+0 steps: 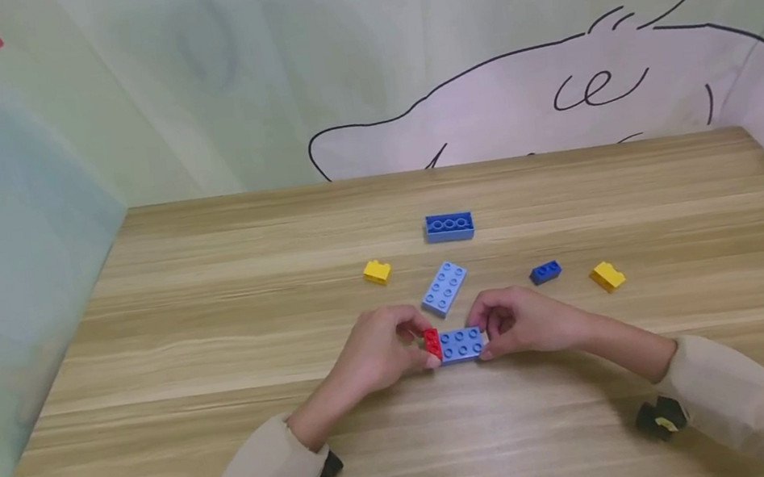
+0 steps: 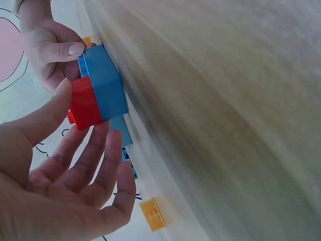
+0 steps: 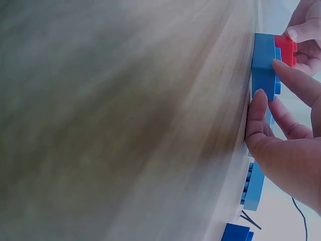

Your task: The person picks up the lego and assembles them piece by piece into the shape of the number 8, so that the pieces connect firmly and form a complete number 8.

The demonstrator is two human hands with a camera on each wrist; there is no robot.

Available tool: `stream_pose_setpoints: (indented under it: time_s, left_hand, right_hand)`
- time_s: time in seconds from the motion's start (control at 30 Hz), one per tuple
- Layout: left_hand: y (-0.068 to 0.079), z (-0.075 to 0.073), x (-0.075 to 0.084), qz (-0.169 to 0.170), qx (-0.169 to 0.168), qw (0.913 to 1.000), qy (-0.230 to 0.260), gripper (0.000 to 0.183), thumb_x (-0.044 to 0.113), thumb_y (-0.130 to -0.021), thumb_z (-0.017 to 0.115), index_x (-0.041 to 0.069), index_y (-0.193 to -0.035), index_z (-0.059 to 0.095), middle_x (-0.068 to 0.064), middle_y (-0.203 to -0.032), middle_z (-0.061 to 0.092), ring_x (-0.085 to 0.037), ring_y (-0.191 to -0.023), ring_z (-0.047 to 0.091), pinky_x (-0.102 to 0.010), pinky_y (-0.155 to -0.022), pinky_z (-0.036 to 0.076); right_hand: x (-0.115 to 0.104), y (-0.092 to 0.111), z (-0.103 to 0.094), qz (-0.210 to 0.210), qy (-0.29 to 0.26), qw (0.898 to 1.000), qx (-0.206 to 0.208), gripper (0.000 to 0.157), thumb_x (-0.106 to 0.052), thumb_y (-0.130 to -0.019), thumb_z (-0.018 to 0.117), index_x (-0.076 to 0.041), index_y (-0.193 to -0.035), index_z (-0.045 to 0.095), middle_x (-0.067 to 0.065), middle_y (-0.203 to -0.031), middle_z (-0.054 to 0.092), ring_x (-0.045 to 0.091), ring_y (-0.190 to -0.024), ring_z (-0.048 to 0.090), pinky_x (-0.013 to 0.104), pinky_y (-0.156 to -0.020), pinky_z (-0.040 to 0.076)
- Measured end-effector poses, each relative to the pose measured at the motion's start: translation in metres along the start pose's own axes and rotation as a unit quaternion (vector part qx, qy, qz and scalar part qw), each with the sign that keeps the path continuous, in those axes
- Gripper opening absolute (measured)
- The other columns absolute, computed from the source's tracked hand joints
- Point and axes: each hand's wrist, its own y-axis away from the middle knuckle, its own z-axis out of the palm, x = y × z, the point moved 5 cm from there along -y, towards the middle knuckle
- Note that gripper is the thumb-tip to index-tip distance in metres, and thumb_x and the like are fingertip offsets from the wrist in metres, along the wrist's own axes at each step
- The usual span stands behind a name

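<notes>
Near the middle of the table, a small red brick sits on top of the left end of a light blue brick, whose studs face up. My left hand pinches the red brick between thumb and fingers. At the opposite end, the thumb and fingers of my right hand grip the light blue brick. In the left wrist view the red brick stands against the larger brick's studded side. The right wrist view has the light blue brick low against the tabletop.
Behind the hands lies another light blue brick, angled. Farther back is an upturned blue brick. One yellow brick lies to the left; a small dark blue brick and a second yellow brick lie right on the wooden table.
</notes>
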Motion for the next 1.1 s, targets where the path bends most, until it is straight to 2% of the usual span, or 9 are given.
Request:
stream_pose_setpoints:
  time_s: [0.4,0.67,0.97,1.1]
  left_hand:
    - [0.000,0.001,-0.003,-0.014,-0.002,0.9998,0.016,0.024,0.016,-0.070,0.079,0.014,-0.092,0.067,0.002,-0.088,0.061,-0.016,-0.082,0.053,-0.029,-0.071,0.044]
    - [0.000,0.000,-0.003,-0.017,0.000,0.9997,0.016,0.024,0.016,-0.070,0.079,0.016,-0.091,0.067,0.002,-0.088,0.061,-0.016,-0.082,0.052,-0.029,-0.070,0.043]
    - [0.001,0.001,-0.006,-0.021,0.001,0.9996,0.020,0.025,0.017,-0.070,0.079,0.015,-0.092,0.068,0.002,-0.091,0.061,-0.017,-0.085,0.053,-0.030,-0.072,0.045]
    - [0.002,0.002,-0.008,-0.025,0.001,0.9994,0.026,0.025,0.017,-0.071,0.079,0.016,-0.093,0.067,0.001,-0.093,0.061,-0.017,-0.087,0.053,-0.031,-0.074,0.045]
  right_hand:
    - [-0.001,0.000,-0.001,0.000,-0.003,1.000,0.001,0.028,-0.008,-0.076,0.073,-0.003,-0.099,0.058,0.007,-0.083,0.057,0.019,-0.074,0.053,0.023,-0.065,0.047]
    - [0.000,0.002,-0.005,0.002,-0.002,1.000,0.001,0.030,-0.012,-0.077,0.073,-0.005,-0.103,0.058,0.007,-0.090,0.057,0.021,-0.078,0.053,0.025,-0.068,0.048]
    - [-0.001,0.013,-0.023,0.022,0.046,0.998,0.039,0.032,-0.016,-0.078,0.072,-0.005,-0.105,0.059,0.005,-0.094,0.059,0.020,-0.081,0.054,0.028,-0.074,0.049]
    - [-0.003,0.019,-0.033,0.022,0.048,0.997,0.059,0.033,-0.016,-0.079,0.072,-0.003,-0.105,0.059,0.007,-0.095,0.059,0.020,-0.083,0.054,0.028,-0.074,0.049]
